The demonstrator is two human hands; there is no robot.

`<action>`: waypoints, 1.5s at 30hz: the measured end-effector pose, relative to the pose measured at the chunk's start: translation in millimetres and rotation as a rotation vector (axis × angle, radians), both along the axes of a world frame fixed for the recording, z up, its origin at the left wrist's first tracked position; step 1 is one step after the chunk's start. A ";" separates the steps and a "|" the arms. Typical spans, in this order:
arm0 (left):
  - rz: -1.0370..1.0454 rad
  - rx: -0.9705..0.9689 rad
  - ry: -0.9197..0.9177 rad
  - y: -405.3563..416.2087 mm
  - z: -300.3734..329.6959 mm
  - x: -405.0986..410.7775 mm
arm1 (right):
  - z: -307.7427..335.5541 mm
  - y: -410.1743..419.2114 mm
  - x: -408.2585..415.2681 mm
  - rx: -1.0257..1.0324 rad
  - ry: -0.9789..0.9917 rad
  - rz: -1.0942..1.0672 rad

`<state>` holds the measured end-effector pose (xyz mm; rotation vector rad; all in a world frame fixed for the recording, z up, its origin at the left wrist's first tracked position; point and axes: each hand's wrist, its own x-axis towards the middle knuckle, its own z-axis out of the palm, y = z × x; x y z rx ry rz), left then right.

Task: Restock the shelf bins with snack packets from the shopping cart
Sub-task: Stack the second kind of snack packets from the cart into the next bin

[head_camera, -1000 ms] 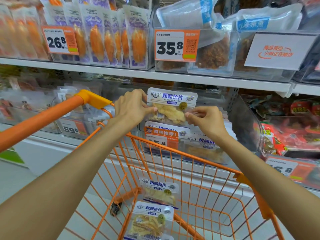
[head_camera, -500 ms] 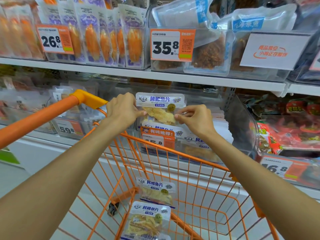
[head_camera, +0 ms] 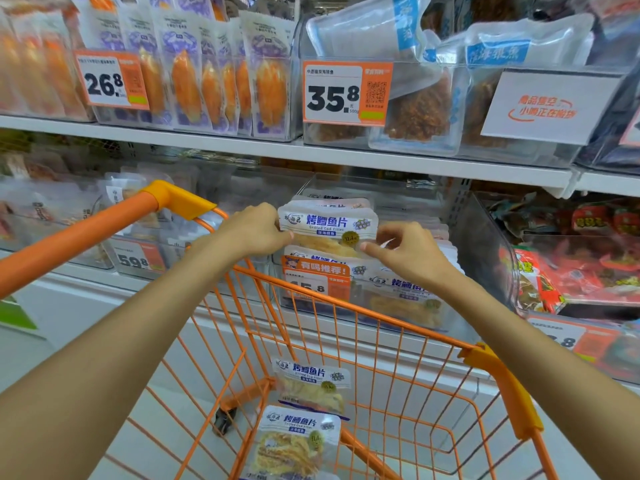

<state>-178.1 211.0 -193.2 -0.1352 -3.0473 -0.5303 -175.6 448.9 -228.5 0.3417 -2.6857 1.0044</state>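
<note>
A white and blue grilled cod fillet packet (head_camera: pixel 327 226) stands upright at the front of a clear shelf bin (head_camera: pixel 446 209) on the middle shelf, above other packets of the same kind. My left hand (head_camera: pixel 254 230) grips its left edge. My right hand (head_camera: pixel 407 252) pinches its right edge with thumb and fingers. Two more cod packets (head_camera: pixel 311 382) (head_camera: pixel 298 441) lie in the bottom of the orange shopping cart (head_camera: pixel 388 403) below my arms.
The cart's orange handle (head_camera: pixel 79 233) runs across the left. An upper shelf (head_camera: pixel 311 154) carries bins of orange snack packs and dried fish with price tags 26.8 and 35.8. A bin of red packets (head_camera: pixel 571 271) sits to the right.
Both hands have carried the cod packet a little down and forward into the bin, settling it against the packets behind. The cart and its two packets have stayed put.
</note>
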 end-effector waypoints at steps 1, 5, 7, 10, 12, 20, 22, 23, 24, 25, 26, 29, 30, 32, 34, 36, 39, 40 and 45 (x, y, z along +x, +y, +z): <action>-0.005 0.013 -0.007 -0.3 -0.9 -0.2 | 2.0 -0.5 2.5 -0.054 0.049 -0.021; 0.045 -0.067 0.120 -2.8 -10.1 -4.5 | 6.1 -3.4 7.2 -0.079 0.226 -0.049; 0.075 -0.146 0.216 -2.5 -12.1 -4.0 | 6.0 -2.0 6.6 -0.064 0.210 -0.030; 0.083 -0.209 0.248 1.4 -9.3 -2.2 | 6.5 -1.2 3.2 -0.066 0.171 -0.017; 0.094 -0.240 0.232 4.5 -7.8 -1.1 | 7.9 -1.7 1.5 -0.071 0.149 -0.013; 0.100 -0.240 0.161 6.1 -5.8 -1.0 | 8.7 0.7 -1.9 -0.074 0.020 0.003; 0.107 -0.250 0.151 7.7 -5.8 0.0 | 9.0 0.9 -1.2 -0.081 0.006 0.004; 0.110 -0.254 0.147 8.4 -6.0 0.7 | 9.0 1.4 -1.1 -0.086 -0.001 0.000; 0.112 -0.251 0.139 8.7 -6.1 1.7 | 8.5 1.7 -1.1 -0.092 -0.013 -0.004; 0.114 -0.241 0.128 8.5 -6.3 2.9 | 8.2 1.9 -0.1 -0.100 -0.029 -0.006; 0.113 -0.222 0.114 7.7 -6.5 4.7 | 7.3 2.1 1.1 -0.105 -0.049 -0.006; 0.101 -0.133 0.049 2.9 -7.4 10.3 | 6.8 2.6 9.5 -0.103 -0.090 -0.009; 0.106 -0.108 0.041 1.7 -6.7 13.5 | 8.2 2.4 13.9 -0.102 -0.078 -0.023; 0.131 -0.098 0.078 1.0 -2.7 24.1 | 13.9 2.1 27.1 -0.131 -0.021 -0.066; 0.146 -0.122 0.168 2.5 2.9 43.0 | 19.8 2.7 49.1 -0.200 0.058 -0.076; 0.126 -0.123 0.224 6.1 2.4 69.2 | 17.9 5.2 76.8 -0.217 0.102 -0.023; 0.060 -0.137 0.112 11.4 -19.1 100.3 | -10.0 4.7 109.8 -0.077 -0.037 0.158; 0.040 -0.147 0.021 12.7 -31.0 103.1 | -23.5 2.3 115.6 0.016 -0.110 0.209; -0.079 -0.250 -0.570 26.9 -101.3 85.9 | -82.0 -16.6 114.6 0.592 -0.811 0.401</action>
